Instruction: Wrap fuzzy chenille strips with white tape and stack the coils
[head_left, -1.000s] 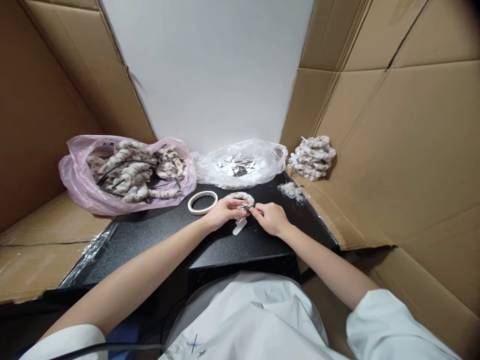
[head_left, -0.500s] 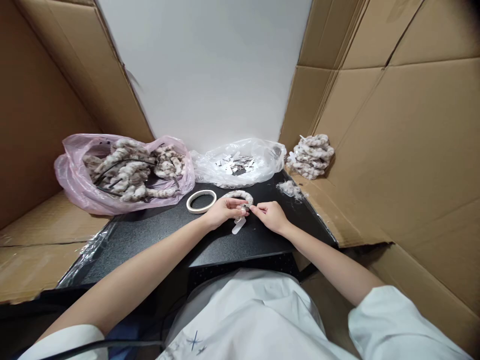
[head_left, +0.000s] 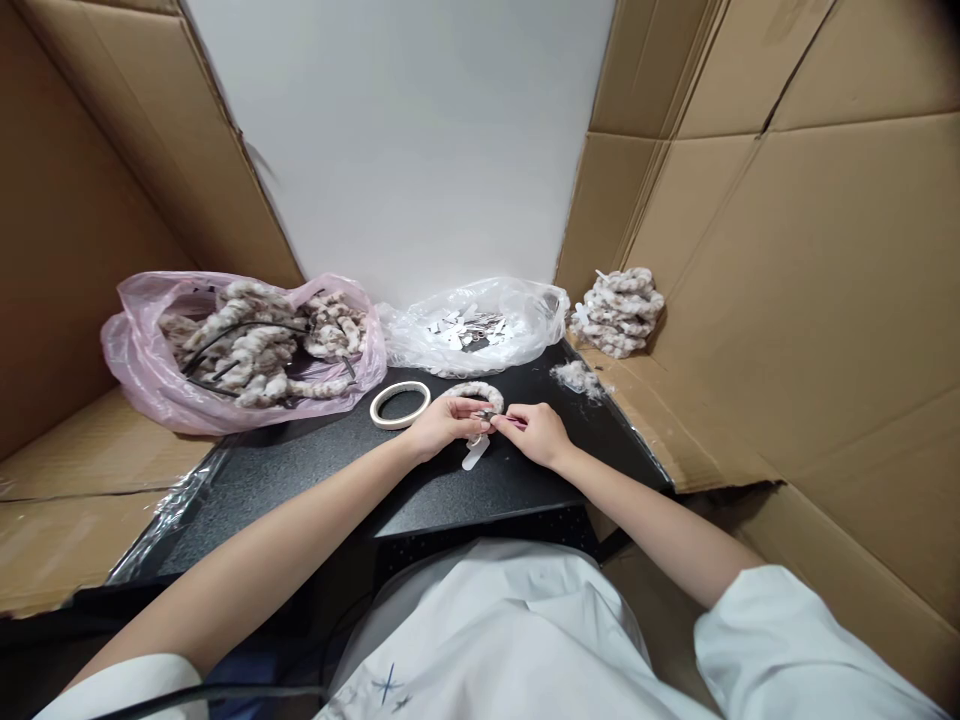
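Note:
A fluffy white-and-brown ring (head_left: 480, 392) is held near the front middle of the black table (head_left: 442, 497). My left hand (head_left: 445, 425) pinches its near side, where a small metallic piece shows between the fingertips. From there a white tag (head_left: 475, 452) hangs down. My right hand (head_left: 537, 432) is closed just to the right, its fingertips at the metallic piece. A thin pinkish-purple item (head_left: 517, 423) shows among the right fingers; its full shape is hidden.
A tape roll (head_left: 373, 411) lies left of the ring. Behind are a pink bag (head_left: 135, 375) of fluffy pieces and a clear bag (head_left: 536, 315) of tags. Fluffy rings (head_left: 622, 312) are stacked at right, near loose fluff (head_left: 577, 378). Cardboard (head_left: 810, 250) walls flank the table.
My right hand has shifted slightly left and turned, and the pinkish-purple item now shows in its fingers. My left hand keeps its hold on the ring. The view has shifted slightly.

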